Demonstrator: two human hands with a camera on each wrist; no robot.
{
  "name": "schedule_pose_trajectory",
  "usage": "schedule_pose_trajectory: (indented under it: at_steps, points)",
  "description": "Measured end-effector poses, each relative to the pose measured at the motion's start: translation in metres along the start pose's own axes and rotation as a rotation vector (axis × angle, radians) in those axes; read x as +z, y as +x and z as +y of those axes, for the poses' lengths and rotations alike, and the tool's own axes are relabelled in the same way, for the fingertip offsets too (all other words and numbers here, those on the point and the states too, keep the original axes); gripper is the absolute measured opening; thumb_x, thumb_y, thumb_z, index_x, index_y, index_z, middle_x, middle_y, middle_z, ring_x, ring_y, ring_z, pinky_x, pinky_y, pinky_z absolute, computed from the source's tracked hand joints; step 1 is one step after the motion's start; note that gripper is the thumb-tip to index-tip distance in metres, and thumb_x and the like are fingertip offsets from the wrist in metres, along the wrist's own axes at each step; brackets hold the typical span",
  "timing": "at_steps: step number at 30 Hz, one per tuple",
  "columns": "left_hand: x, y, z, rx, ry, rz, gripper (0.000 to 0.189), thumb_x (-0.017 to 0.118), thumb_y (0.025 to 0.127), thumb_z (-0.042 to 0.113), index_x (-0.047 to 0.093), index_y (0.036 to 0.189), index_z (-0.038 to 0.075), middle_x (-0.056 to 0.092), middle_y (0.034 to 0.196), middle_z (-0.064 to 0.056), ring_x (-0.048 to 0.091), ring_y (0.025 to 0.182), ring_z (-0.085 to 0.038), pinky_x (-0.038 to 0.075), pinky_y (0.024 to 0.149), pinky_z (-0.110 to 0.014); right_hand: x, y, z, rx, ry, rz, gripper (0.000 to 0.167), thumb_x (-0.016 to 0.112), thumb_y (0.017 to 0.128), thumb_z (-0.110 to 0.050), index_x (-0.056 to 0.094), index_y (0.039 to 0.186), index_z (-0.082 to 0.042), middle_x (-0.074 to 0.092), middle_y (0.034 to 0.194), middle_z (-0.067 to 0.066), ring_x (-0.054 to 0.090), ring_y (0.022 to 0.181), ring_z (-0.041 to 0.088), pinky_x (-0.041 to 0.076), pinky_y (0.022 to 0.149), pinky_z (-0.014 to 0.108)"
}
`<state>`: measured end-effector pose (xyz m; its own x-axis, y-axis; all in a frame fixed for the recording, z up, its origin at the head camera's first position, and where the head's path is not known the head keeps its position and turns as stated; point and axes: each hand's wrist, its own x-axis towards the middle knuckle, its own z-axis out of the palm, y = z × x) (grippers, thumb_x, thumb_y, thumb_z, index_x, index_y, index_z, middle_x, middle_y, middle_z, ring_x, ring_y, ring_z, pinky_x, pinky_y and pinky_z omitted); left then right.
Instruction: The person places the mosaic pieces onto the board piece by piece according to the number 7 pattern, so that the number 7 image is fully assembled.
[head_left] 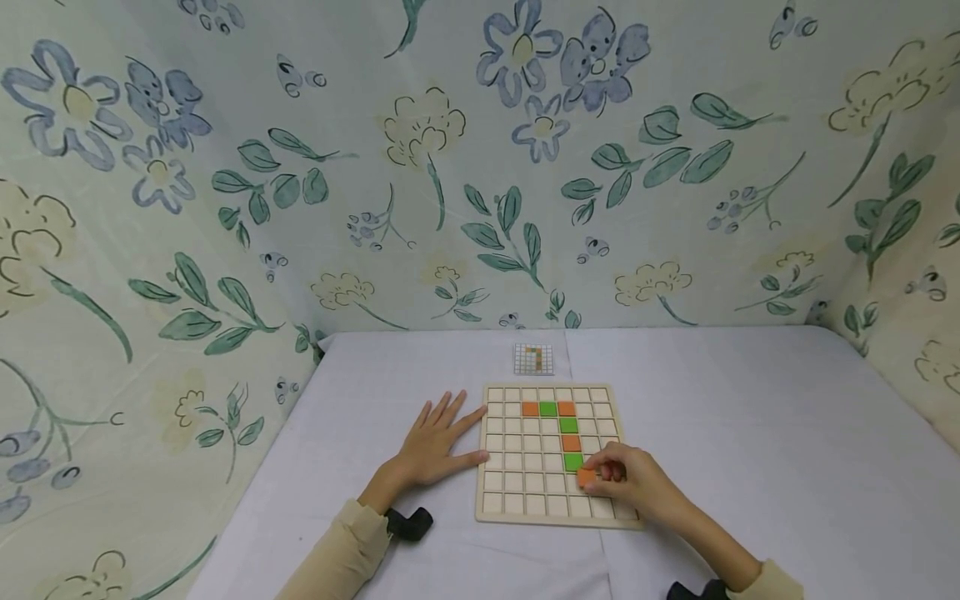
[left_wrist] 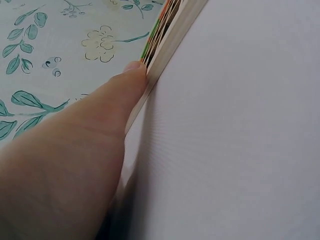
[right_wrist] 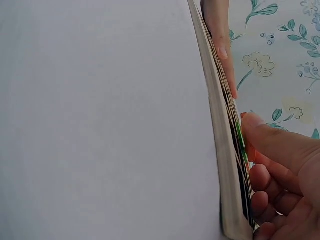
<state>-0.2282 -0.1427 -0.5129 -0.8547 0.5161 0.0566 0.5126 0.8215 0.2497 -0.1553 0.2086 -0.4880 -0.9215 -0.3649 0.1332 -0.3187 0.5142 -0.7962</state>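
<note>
My right hand (head_left: pixel 626 479) pinches an orange square tile (head_left: pixel 586 477) between thumb and forefinger, low over the wooden grid board (head_left: pixel 483 510). In the right wrist view the same tile (right_wrist: pixel 251 152) shows behind the thumb, its other fingers curled beside the board's edge. On the board, orange and green tiles alternate along a short upper row and down a column; the lowest, a green tile (head_left: pixel 573 462), lies right by the held one. My left hand (head_left: pixel 431 446) lies spread at the board's left side, thumb and forefinger against its edge.
Behind the board lies a small card (head_left: pixel 533 359) printed with a grid and a similar coloured pattern. A white cloth (head_left: pixel 750 417) covers the table, and a floral curtain (head_left: pixel 480 208) hangs behind and at the sides. Black wrist straps (head_left: pixel 410 524) sit below the hands.
</note>
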Motion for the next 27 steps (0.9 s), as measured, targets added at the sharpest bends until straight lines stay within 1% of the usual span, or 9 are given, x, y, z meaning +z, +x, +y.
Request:
schedule_pose_trajectory:
  at_steps: [9,17,27]
  points:
    - [-0.0017,0.0002,0.0011,-0.003,0.002,-0.003,0.084,0.038,0.091,0.078,0.025,0.159,0.031,0.011,0.166,-0.01,0.005,0.152,-0.035,0.002,0.118,-0.059,0.0015,0.0015,-0.0031,-0.019,0.013,-0.018,0.027,0.084,0.08,-0.023,0.073,0.097,-0.006,0.055,0.077,-0.001,0.045,0.068,0.006,0.04,0.057,0.021]
    - [-0.0021,-0.0003,0.0011,0.001,0.002,-0.005,0.083,0.039,0.091,0.077,0.025,0.16,0.031,0.011,0.166,-0.011,0.005,0.151,-0.036,0.003,0.118,-0.059,0.0043,0.002,-0.0032,-0.011,0.023,-0.011,0.025,0.085,0.079,-0.02,0.073,0.097,-0.007,0.054,0.077,0.0,0.045,0.068,0.007,0.039,0.056,0.021]
    - [-0.0017,-0.0006,0.0014,0.006,0.013,-0.001,0.083,0.038,0.092,0.077,0.025,0.159,0.031,0.011,0.166,-0.01,0.005,0.151,-0.035,0.002,0.118,-0.059,0.0088,0.002,-0.0011,-0.011,-0.016,-0.013,0.025,0.087,0.076,-0.021,0.073,0.094,-0.011,0.055,0.076,-0.002,0.046,0.068,0.01,0.04,0.057,0.023]
